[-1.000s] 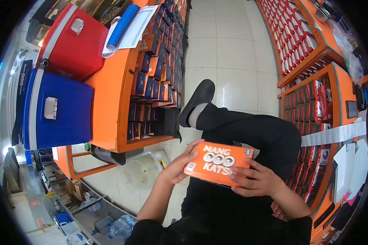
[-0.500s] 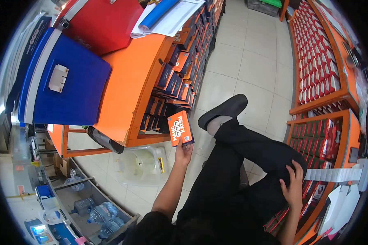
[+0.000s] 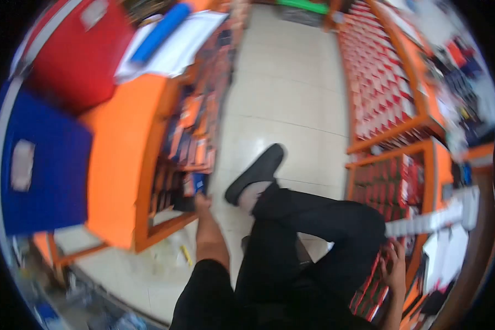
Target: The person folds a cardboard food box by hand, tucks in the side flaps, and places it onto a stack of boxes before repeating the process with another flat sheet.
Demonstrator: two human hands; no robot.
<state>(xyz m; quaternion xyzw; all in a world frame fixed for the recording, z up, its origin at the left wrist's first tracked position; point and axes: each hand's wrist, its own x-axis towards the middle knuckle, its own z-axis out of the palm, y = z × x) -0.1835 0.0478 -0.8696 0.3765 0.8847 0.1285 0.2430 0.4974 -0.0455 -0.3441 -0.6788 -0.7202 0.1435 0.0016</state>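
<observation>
My left hand reaches to the lower shelf under the orange table, its fingers closed round a dark blue and orange box. Only part of that box shows, and it is blurred. Stacked orange and dark boxes fill the shelf just beyond it. On the other side, my right hand has its fingers spread beside my bent knee, near the rack of red and dark boxes. It holds nothing.
On the orange table stand a blue cooler, a red cooler and papers with a blue roll. A clear bin lies below. My crossed legs extend forward.
My left hand has moved with the box from beside the table to the shelf. The view has shifted right and blurred. My right hand has slid off the top of my knee.
</observation>
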